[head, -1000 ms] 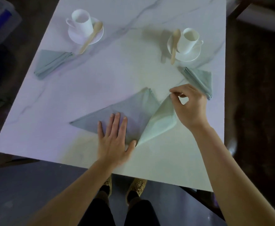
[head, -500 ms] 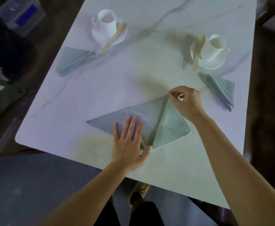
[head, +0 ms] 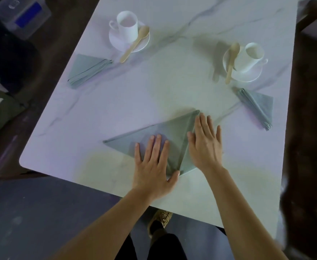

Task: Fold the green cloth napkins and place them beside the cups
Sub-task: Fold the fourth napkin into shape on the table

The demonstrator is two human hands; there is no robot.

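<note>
Right hand (head: 205,145) off the corner, flat beside left hand (head: 153,166), grips wide, pressing triangular cloth napkin (head: 172,132)

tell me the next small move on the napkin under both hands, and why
Probably fold the left corner up to the top point. The right hand lies flat on the napkin over its folded right flap, the left hand presses the middle, and that corner lies unfolded.
</note>
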